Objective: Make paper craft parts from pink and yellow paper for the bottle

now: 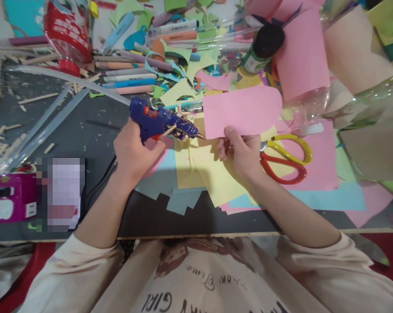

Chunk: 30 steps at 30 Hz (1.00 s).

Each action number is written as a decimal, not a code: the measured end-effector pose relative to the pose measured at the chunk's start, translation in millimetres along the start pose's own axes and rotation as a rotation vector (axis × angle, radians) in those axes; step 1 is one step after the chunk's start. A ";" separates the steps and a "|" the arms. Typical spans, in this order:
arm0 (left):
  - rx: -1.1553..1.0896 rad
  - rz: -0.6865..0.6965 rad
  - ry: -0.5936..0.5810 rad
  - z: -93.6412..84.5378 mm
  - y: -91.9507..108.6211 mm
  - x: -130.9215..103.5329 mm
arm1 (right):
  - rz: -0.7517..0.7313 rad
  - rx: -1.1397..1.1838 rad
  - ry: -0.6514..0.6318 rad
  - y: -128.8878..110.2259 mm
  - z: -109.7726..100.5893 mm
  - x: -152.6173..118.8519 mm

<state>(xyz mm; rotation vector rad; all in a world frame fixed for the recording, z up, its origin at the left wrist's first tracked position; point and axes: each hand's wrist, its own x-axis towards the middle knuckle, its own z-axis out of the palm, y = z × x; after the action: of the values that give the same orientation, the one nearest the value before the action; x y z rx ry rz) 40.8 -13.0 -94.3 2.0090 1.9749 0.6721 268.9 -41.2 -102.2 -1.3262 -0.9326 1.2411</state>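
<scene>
My left hand (136, 150) is wrapped round the handle of a blue glue gun (157, 119), which points right. A long clear glue stick (75, 79) runs from its back end toward the upper left. The metal tip is at the lower left corner of a pink paper piece (243, 111) with a rounded right end. My right hand (240, 150) pinches that piece at its lower edge, thumb on top. Scissors (286, 158) with one yellow and one red handle lie by my right wrist, their blades hidden beneath the hand. Yellow paper sheets (220, 187) are under my right hand.
A phone (65, 191) and a purple box (11, 198) lie at the left. Markers (131, 82), paper scraps and a red-labelled bottle (68, 34) fill the back. A black-capped jar (263, 48) and a pink-wrapped bottle (302, 56) are at the back right. The table edge (196, 236) is near me.
</scene>
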 end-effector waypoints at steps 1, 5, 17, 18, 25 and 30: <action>0.004 -0.002 0.002 0.0 0.0 0.3 | -0.001 0.008 -0.005 0.3 -0.2 0.0; 0.009 0.004 -0.004 0.7 -1.9 1.1 | 0.004 0.049 -0.006 1.0 -0.4 -0.2; 0.014 0.039 0.028 3.8 -8.4 1.7 | 0.010 0.016 -0.007 0.2 0.6 -1.3; 0.012 0.038 0.027 4.0 -8.4 2.2 | 0.011 0.023 -0.004 0.3 0.8 -1.5; 0.021 0.005 0.034 7.3 -10.7 5.0 | 0.033 0.085 -0.004 -0.1 1.2 -2.2; -0.010 0.031 0.059 7.7 -12.9 6.6 | 0.055 0.120 -0.020 -2.6 0.1 -2.8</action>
<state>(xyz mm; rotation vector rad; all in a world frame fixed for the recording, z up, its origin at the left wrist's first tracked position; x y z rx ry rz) 33.0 -4.7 -106.2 2.0401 1.9729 0.7553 268.7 -43.5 -99.2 -1.2539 -0.8266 1.3338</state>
